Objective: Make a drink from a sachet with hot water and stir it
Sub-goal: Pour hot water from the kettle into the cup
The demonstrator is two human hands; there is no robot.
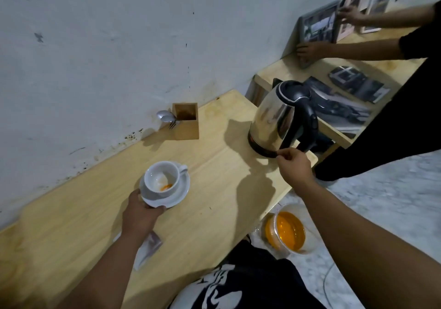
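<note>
From the head camera we see our left hand [140, 210] gripping the near rim of the white saucer [177, 195], thumb on top and fingers [160, 209] curled under the edge, clamped on it. The white cup [162, 179] sits on that saucer just beyond our fingertips, with orange powder [166, 187] lying at its bottom and no water in it as far as we can tell. Behind our left wrist, partly hidden, lies what looks like the torn sachet [149, 249] on the wooden table [214, 189].

Our right hand [294, 167] is at the foot of the steel kettle [276, 122], thumb and forefinger pinched together close to its black base; whether they hold anything there, we cannot tell. The kettle's black handle [307, 122] rises just beyond our knuckles.

We judge the kettle heavy if full, its steel wall hot and slick, so we should take it by the handle with a full wrap. The cup and saucer are light, brittle china and can slide apart, so steadying the saucer is wise. Spoons [165, 117] wait beside the wooden holder [186, 123], well beyond our left fingers.
</note>
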